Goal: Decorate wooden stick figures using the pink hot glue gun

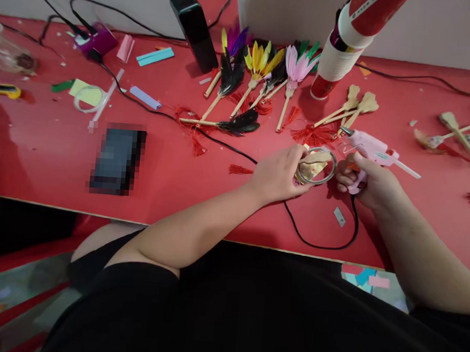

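Head view: nearest on the red table, a small grey plate lies inside the loop of the black cord, which leads to the handle of the pink glue gun. The left hand is clasped on a grey-rimmed round piece; a wooden piece shows across it, but I cannot tell whether they are joined. The right hand is wrapped on the glue gun's handle, fingers near the orange trigger. The two hands are apart, just beside each other, and the metal nozzle does not touch the round piece; it points to the left, above it.

To do this well, I would judge, the left fingers should stay behind the rim, away from the hot tip, and the trigger be pressed gently, in small amounts. The cord should be kept loose, so it does not pull the gun.

Farther, wooden pieces with wide heads lie near the nozzle. Behind the left hand are feathered sticks, with yellow feathers, pink feathers and red tassels. Beside them stand stacked cups.
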### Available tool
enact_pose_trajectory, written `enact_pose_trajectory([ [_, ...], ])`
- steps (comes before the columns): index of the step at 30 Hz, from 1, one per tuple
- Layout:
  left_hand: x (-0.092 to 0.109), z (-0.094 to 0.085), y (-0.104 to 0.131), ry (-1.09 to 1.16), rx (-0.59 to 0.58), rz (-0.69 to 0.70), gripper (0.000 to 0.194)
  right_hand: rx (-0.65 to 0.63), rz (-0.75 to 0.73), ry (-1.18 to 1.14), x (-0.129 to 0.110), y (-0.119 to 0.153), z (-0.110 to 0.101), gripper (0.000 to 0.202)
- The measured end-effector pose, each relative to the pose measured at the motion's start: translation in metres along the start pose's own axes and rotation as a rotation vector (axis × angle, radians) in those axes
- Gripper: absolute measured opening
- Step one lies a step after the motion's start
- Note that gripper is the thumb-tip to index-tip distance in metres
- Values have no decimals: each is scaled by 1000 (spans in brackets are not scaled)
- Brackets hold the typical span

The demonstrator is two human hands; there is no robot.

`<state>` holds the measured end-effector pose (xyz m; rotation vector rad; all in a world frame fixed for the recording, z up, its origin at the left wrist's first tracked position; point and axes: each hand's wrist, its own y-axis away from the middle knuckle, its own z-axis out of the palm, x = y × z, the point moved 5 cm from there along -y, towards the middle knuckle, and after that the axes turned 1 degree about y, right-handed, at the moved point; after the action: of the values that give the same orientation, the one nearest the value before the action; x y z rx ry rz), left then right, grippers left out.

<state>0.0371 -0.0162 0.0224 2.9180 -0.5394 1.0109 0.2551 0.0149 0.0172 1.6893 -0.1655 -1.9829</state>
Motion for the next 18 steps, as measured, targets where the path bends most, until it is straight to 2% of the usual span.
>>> enact_pose_trajectory([
  [5, -7, -7, 0, 69, 0, -23, 52, 43, -26, -50, -6, 2, -11, 56],
  [8, -10, -10, -2, 56, -24, 17, 55, 32, -87, 7, -14, 3, -15, 61],
  [12, -9, -11, -1, -17, -51, 48, 56, 119, -171, 120, -20, 4, -25, 68],
  [15, -6, -17, 0, -76, -16, 19, 51, 167, -167, 232, -15, 5, -35, 61],
  [18, -5, -22, 2, -143, -19, 17, 48, 217, -172, 389, -7, 10, -45, 41],
])
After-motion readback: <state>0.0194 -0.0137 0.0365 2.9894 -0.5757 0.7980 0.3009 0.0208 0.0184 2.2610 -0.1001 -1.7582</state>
